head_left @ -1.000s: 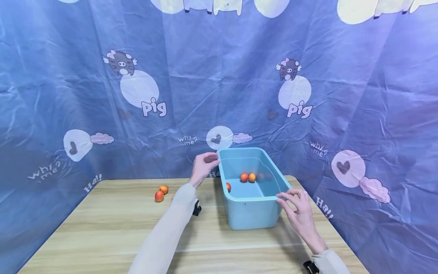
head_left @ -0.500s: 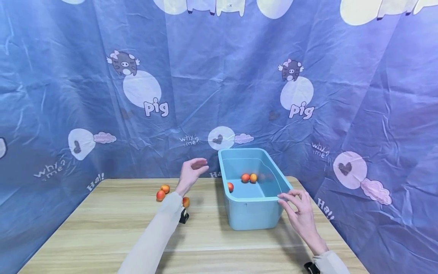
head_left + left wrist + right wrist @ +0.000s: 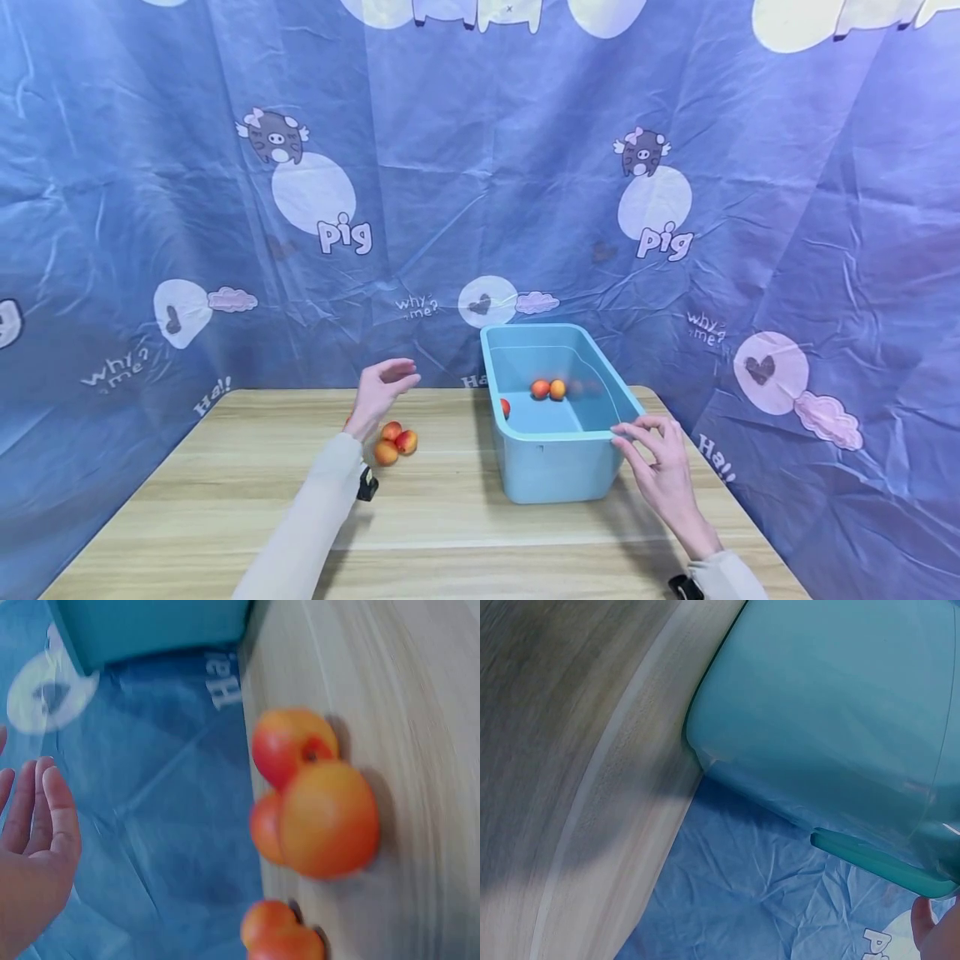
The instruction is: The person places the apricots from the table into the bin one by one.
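Observation:
A light-blue plastic bin (image 3: 551, 467) stands upright on the table, with orange-red fruits like apricots (image 3: 557, 389) inside. My right hand (image 3: 663, 467) pinches the rim at the bin's near right corner; the right wrist view shows the thumb (image 3: 922, 922) against the underside of the rim. My left hand (image 3: 381, 396) hovers left of the bin, fingers loosely bent, holding nothing. Beside and below it, three more apricots (image 3: 406, 442) lie grouped on the table. The left wrist view shows two further apricots (image 3: 285, 945), mostly hidden behind the left wrist in the head view.
The wooden table (image 3: 442, 533) has light, pale grain. Behind it and along both sides hangs a blue curtain (image 3: 420, 208) with pig prints. A black wrist strap (image 3: 367, 483) is on the left arm and another (image 3: 685, 587) on the right.
My left hand has come away from the bin's left rim and moved left, over toward the loose apricots. The right hand stays at the bin's corner, and the bin stands still.

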A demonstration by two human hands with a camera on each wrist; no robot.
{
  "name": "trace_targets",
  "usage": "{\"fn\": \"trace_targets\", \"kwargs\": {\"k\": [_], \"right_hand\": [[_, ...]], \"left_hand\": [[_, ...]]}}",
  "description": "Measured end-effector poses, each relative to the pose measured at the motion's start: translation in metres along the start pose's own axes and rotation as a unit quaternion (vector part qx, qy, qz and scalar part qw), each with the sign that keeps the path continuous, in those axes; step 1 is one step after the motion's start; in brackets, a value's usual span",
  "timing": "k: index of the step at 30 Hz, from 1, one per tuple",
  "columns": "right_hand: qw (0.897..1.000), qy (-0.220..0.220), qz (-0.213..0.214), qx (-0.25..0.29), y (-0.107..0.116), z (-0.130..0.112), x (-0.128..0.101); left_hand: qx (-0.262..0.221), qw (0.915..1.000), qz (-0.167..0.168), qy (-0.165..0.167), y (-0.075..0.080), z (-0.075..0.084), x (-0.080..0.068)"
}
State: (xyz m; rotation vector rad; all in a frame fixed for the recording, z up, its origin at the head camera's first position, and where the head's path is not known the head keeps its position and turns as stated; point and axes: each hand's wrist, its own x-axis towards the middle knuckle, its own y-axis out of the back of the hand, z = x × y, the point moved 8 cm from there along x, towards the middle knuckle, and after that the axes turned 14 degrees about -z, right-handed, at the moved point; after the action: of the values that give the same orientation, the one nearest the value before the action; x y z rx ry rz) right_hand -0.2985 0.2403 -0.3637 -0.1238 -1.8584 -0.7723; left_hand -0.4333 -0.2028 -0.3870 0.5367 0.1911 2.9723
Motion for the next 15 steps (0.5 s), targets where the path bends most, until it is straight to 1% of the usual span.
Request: {"fn": "trace_targets", "kwargs": {"k": [4, 7, 11, 15], "right_hand": [[1.000, -0.001, 0.001, 0.002, 0.001, 0.000, 0.001], [1.000, 0.003, 0.001, 0.002, 0.001, -0.001, 0.001], [1.000, 0.006, 0.000, -0.001, 0.001, -0.003, 0.001], [1.000, 0.007, -0.001, -0.001, 0.001, -0.004, 0.001]], "left_hand": [[-0.001, 0.9999, 0.008, 0.009, 0.020, -0.007, -0.005], [0.021, 0.9995, 0.013, 0.018, 0.035, -0.014, -0.010], [0.035, 0.9983, 0.026, 0.038, 0.053, -0.029, -0.015], [0.034, 0.9975, 0.025, 0.057, 0.065, -0.044, -0.020]]}}
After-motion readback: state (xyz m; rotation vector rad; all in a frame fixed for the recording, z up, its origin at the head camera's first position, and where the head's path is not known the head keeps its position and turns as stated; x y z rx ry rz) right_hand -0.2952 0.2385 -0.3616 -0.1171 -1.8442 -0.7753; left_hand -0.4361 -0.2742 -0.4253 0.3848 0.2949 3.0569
